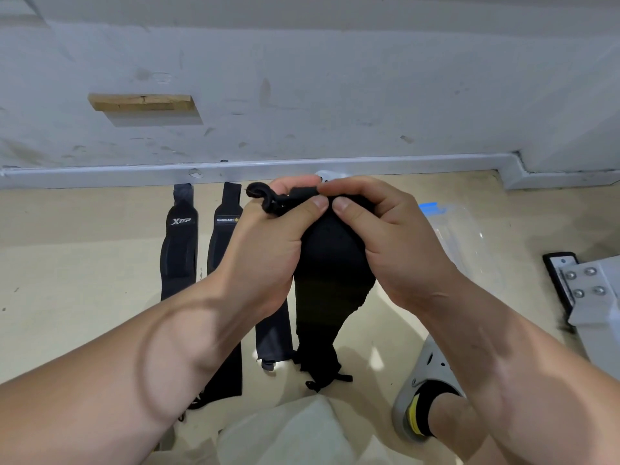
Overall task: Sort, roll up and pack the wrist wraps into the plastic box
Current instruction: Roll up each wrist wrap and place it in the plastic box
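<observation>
Both hands, left hand (271, 236) and right hand (379, 236), pinch the top end of the black wrist wrap (330, 263), thumbs almost touching. It hangs straight down from the grip, its long axis vertical. The plastic box (469, 250) sits just right of the grip, nearer the right hand (partly hidden behind it). The hands cover that top end, so how far it's rolled I can't tell

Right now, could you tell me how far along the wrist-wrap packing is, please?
Laid out: three wraps lie flat on the floor, unrolled. In hand: left hand and right hand pinch the top of a fourth wrap, tail hanging. Left: rolling all and packing the plastic box.
</observation>
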